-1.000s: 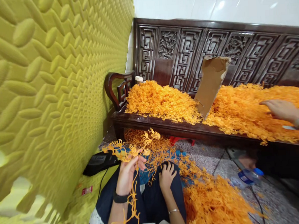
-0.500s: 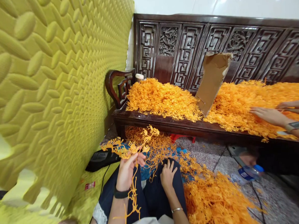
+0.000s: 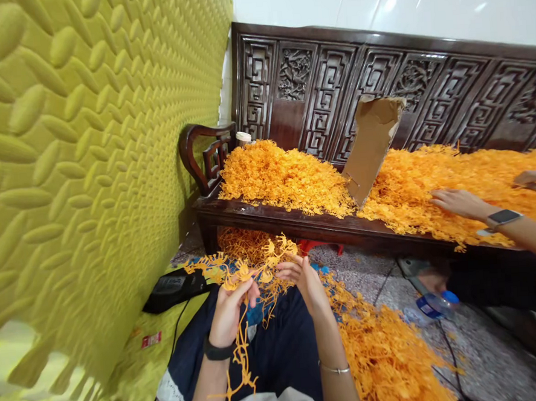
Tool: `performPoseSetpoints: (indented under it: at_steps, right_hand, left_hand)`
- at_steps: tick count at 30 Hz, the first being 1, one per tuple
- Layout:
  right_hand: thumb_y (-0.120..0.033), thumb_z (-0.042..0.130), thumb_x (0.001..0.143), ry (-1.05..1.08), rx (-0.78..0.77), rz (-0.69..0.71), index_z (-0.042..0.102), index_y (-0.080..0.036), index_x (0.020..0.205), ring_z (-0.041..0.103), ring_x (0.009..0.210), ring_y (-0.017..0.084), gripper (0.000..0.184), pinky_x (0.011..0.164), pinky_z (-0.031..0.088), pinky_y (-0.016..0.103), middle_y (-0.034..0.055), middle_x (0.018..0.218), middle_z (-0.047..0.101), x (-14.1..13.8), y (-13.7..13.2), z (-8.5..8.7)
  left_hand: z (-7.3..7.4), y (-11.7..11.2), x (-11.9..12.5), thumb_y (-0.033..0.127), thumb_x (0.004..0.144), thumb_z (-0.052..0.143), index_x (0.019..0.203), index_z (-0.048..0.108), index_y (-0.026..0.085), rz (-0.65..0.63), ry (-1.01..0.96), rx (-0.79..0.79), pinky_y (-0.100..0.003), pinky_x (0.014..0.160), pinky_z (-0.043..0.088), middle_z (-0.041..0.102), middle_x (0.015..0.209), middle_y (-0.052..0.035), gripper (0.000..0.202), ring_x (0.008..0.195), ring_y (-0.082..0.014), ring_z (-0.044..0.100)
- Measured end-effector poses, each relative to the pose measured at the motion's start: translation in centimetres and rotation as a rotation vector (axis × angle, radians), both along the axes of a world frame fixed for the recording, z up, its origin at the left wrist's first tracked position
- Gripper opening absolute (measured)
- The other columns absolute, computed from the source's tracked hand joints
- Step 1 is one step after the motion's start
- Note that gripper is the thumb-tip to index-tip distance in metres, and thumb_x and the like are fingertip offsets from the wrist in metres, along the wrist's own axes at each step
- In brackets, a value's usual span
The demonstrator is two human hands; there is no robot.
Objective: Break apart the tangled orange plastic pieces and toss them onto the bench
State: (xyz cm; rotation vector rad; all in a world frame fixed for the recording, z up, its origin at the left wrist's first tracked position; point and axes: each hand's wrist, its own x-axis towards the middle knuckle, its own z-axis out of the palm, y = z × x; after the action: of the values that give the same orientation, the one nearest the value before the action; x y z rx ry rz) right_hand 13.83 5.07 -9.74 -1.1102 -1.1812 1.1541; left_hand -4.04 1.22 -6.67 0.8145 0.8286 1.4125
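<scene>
My left hand [image 3: 232,311] is closed around a branching orange plastic sprue [image 3: 243,271] above my lap. Small moulded pieces cluster along its upper arms, and a thin, bare runner dangles below the hand past the wrist. At the right end of that sprue is my right hand [image 3: 307,283], fingers stretched out and apart, their tips at the small pieces; whether they touch is hard to make out. Under the hands, near my knees, lies a tangle of orange sprues [image 3: 247,244]. Beside my right leg rises a large heap of orange sprues [image 3: 386,350].
A dark carved wooden bench [image 3: 269,215] bears heaps of small orange pieces [image 3: 285,178], split by an upright cardboard piece [image 3: 371,149]. Another person's hand [image 3: 463,203] rests at the right heap. A plastic bottle [image 3: 433,305] lies on the floor. A yellow padded wall [image 3: 112,174] stands left.
My right hand has lifted off my knee and moved up to the right end of the sprue. My left hand still holds the sprue. The view has shifted slightly right.
</scene>
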Motion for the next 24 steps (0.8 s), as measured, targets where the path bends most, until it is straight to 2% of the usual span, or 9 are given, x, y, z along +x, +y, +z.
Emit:
performPoseSetpoints:
  at_steps: [2, 3, 4, 6, 9, 13, 17, 21, 24]
  right_hand:
    - [-0.055, 0.052, 0.081, 0.23, 0.044, 0.051, 0.061, -0.014, 0.087, 0.063, 0.061, 0.015, 0.043, 0.065, 0.05, 0.03, 0.0075, 0.076, 0.068, -0.4, -0.4, 2.5]
    - [-0.05, 0.06, 0.076, 0.261, 0.056, 0.03, 0.061, -0.014, 0.077, 0.06, 0.055, 0.013, 0.036, 0.062, 0.049, 0.027, 0.0048, 0.069, 0.066, -0.5, -0.6, 3.3]
    - [-0.045, 0.066, 0.073, 0.27, 0.062, -0.007, 0.06, -0.014, 0.07, 0.058, 0.052, 0.012, 0.032, 0.059, 0.048, 0.025, 0.0028, 0.065, 0.065, -0.6, -0.8, 3.9]
    - [-0.039, 0.071, 0.068, 0.274, 0.066, -0.089, 0.061, -0.014, 0.068, 0.056, 0.051, 0.011, 0.027, 0.056, 0.046, 0.024, 0.0005, 0.061, 0.063, -0.5, -0.9, 4.3]
    - [-0.033, 0.075, 0.063, 0.286, 0.113, -0.237, 0.064, -0.015, 0.072, 0.054, 0.054, 0.011, 0.024, 0.056, 0.043, 0.024, -0.0011, 0.06, 0.062, -0.1, -0.9, 4.1]
    - [-0.027, 0.075, 0.06, 0.315, 0.221, -0.445, 0.065, -0.014, 0.067, 0.054, 0.063, 0.011, 0.018, 0.059, 0.041, 0.024, 0.0005, 0.069, 0.063, 0.0, -1.3, 3.8]
    - [-0.025, 0.072, 0.061, 0.378, 0.29, -0.596, 0.064, -0.014, 0.066, 0.055, 0.071, 0.013, 0.014, 0.063, 0.04, 0.025, 0.0019, 0.073, 0.062, 0.4, -1.9, 4.4]
    - [-0.02, 0.07, 0.063, 0.435, 0.444, -0.831, 0.058, -0.016, 0.07, 0.052, 0.064, 0.011, 0.015, 0.059, 0.039, 0.026, 0.0004, 0.073, 0.058, 3.7, -2.8, 6.5]
    - [-0.021, 0.069, 0.066, 0.347, 0.684, -1.101, 0.055, -0.02, 0.073, 0.053, 0.068, 0.014, 0.016, 0.062, 0.042, 0.031, 0.0014, 0.078, 0.054, 7.5, -3.9, 9.2]
  left_hand:
    - [0.0, 0.0, 0.1, 0.03, 0.07, 0.069, 0.082, 0.07, 0.01, 0.004, 0.026, -0.018, -0.02, 0.041, 0.026, 0.05, 0.046, 0.0046, 0.023, 0.037, -0.0041, 0.035]
    - [0.0, 0.0, 0.1, 0.03, 0.07, 0.07, 0.08, 0.07, 0.01, 0.006, 0.038, -0.025, -0.019, 0.039, 0.022, 0.046, 0.043, 0.0059, 0.023, 0.036, -0.0031, 0.03]
    - [0.0, 0.1, 0.1, 0.031, 0.069, 0.07, 0.079, 0.07, 0.01, 0.009, 0.049, -0.028, -0.019, 0.039, 0.018, 0.042, 0.042, 0.0068, 0.023, 0.036, -0.0027, 0.027]
    - [-0.2, 0.0, 0.0, 0.032, 0.067, 0.071, 0.078, 0.07, 0.011, 0.012, 0.07, -0.035, -0.019, 0.039, 0.015, 0.039, 0.04, 0.0075, 0.023, 0.037, -0.0026, 0.025]
    - [-0.7, -0.6, 0.3, 0.036, 0.066, 0.072, 0.073, 0.069, 0.012, -0.011, 0.11, -0.068, -0.019, 0.04, 0.016, 0.036, 0.04, 0.0075, 0.025, 0.039, -0.0036, 0.025]
    - [-1.8, -2.7, 2.3, 0.044, 0.064, 0.074, 0.056, 0.062, 0.012, -0.155, 0.072, -0.204, -0.021, 0.041, 0.013, 0.028, 0.039, 0.0085, 0.035, 0.04, -0.0035, 0.02]
    - [-1.6, -5.1, 4.8, 0.05, 0.06, 0.076, 0.066, 0.065, 0.012, -0.28, -0.094, -0.306, -0.022, 0.042, 0.009, 0.026, 0.041, 0.0099, 0.039, 0.04, -0.0035, 0.016]
    - [-0.9, -6.7, 4.7, 0.052, 0.058, 0.076, 0.061, 0.066, 0.013, -0.333, -0.052, -0.316, -0.023, 0.041, 0.006, 0.024, 0.037, 0.0104, 0.04, 0.036, -0.0029, 0.014]
    - [-0.8, -7.2, 3.2, 0.053, 0.059, 0.076, 0.063, 0.068, 0.013, -0.249, 0.025, -0.295, -0.023, 0.043, 0.008, 0.029, 0.038, 0.0088, 0.04, 0.037, -0.0028, 0.015]
